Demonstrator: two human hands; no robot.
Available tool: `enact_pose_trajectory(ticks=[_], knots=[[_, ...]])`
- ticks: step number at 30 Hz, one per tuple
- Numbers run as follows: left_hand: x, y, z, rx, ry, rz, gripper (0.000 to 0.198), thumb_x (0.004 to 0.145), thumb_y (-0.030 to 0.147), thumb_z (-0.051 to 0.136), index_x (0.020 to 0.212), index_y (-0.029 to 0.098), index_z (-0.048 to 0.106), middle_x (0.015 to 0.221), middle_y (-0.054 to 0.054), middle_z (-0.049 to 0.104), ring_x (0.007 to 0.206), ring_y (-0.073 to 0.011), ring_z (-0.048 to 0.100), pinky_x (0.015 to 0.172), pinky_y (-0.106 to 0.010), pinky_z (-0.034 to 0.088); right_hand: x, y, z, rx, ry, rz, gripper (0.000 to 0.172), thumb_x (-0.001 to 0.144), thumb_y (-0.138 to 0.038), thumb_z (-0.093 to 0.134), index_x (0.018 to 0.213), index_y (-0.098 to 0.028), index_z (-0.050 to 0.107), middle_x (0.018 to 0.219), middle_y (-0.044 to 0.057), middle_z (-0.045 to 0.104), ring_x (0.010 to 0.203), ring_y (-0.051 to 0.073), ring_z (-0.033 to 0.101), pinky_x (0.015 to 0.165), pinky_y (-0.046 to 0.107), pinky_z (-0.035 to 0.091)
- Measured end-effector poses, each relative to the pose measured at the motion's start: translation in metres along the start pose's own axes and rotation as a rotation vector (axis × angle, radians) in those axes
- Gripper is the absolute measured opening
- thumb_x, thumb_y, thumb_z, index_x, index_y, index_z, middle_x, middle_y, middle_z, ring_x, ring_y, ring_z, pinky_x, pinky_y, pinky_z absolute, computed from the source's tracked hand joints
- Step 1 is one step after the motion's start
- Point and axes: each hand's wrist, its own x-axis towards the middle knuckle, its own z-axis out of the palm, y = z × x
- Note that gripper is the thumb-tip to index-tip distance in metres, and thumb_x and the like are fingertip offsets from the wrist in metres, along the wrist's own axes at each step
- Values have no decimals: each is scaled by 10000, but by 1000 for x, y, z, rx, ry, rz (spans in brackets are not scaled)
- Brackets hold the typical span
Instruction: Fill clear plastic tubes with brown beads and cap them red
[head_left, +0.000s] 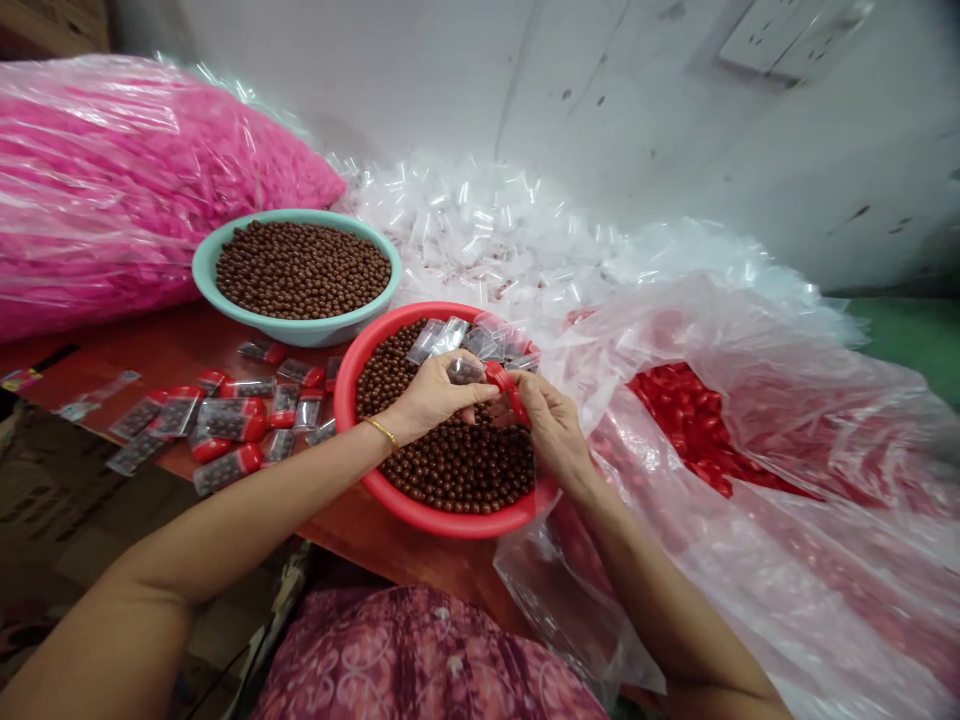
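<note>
My left hand (427, 400), with a gold bangle at the wrist, is closed on a small clear plastic container (465, 371) over the red basin (442, 525). At the container's right end is a red cap (498, 376). My right hand (553, 425) pinches a red plastic piece (517, 406) that looks like another cap, close beside it; whether the two red parts touch is hard to tell. Below both hands, small brown balls (465, 465) fill the basin. Several clear containers (450, 336) lie on the balls at its back side.
Filled red-capped containers (225, 420) lie in a pile on the red table at left. Behind stands a light green basin (300, 325) of brown balls. A bag of pink pieces (150, 180), heaped clear containers (480, 220) and an opened bag of red caps (682, 415) surround the basins.
</note>
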Motion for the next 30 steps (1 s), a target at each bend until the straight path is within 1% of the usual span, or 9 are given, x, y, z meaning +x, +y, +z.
enact_pose_trajectory(ticks=[3, 6, 8, 10, 13, 17, 23, 26, 30], knots=[[0, 1, 0, 29, 10, 9, 211, 657, 146, 700, 734, 126, 505, 555, 73, 554, 379, -25, 500, 397, -131, 400, -1, 1, 1, 7, -109, 51, 420, 733, -538, 651, 989, -207, 616, 827, 4, 650, 633, 105, 589, 634, 256, 527], [-2, 2, 2, 86, 0, -6, 188, 652, 109, 678, 714, 124, 500, 571, 70, 555, 375, -18, 484, 387, -130, 397, 2, 5, -4, -48, -132, 56, 375, 790, -483, 603, 1045, -209, 617, 831, 9, 651, 640, 114, 584, 668, 284, 534], [-3, 3, 5, 128, -2, -29, 176, 650, 102, 665, 703, 125, 499, 545, 74, 534, 372, -21, 466, 364, -128, 376, 4, 6, -8, -169, -78, -48, 354, 833, -427, 560, 1115, -218, 607, 906, 24, 663, 739, 143, 608, 765, 333, 534], [-3, 2, 7, 163, -5, -54, 164, 651, 113, 656, 704, 128, 501, 519, 76, 516, 380, -34, 462, 347, -131, 368, 4, 5, -10, -320, -42, -211, 350, 873, -365, 511, 1183, -222, 585, 1078, 53, 652, 951, 184, 609, 919, 392, 485], [-3, 1, 7, 226, -28, -73, 128, 643, 90, 615, 719, 125, 519, 485, 80, 499, 380, -43, 453, 340, -135, 370, 2, 2, -9, -516, -104, -433, 361, 925, -284, 418, 1250, -200, 550, 1214, 90, 603, 1132, 200, 552, 1011, 396, 427], [-3, -3, 3, 349, -40, -62, 116, 600, 48, 543, 666, 135, 501, 454, 81, 477, 350, -41, 421, 326, -135, 349, 2, 4, -7, -725, -186, -633, 415, 942, -227, 368, 1343, -181, 465, 1100, 114, 634, 1013, 187, 609, 895, 338, 506], [-6, -5, 0, 535, -40, -48, 113, 561, 103, 531, 621, 163, 456, 469, 73, 454, 371, -58, 421, 346, -158, 343, -1, 10, -16, -1053, -225, -758, 492, 944, -200, 324, 1434, -159, 323, 847, 91, 632, 720, 177, 615, 658, 291, 535], [-7, -3, 3, 593, -52, -10, 103, 561, 129, 532, 611, 166, 451, 486, 63, 457, 409, -63, 415, 375, -167, 315, -7, 8, -17, -1175, -157, -833, 531, 933, -171, 325, 1459, -135, 261, 796, 90, 615, 651, 178, 584, 582, 283, 511], [-6, -2, 5, 622, -83, 23, 102, 560, 155, 542, 597, 168, 447, 521, 49, 472, 470, -74, 411, 430, -184, 320, -14, 12, -11, -1172, -54, -761, 536, 928, -165, 327, 1461, -156, 275, 871, 110, 624, 717, 185, 602, 649, 297, 531]])
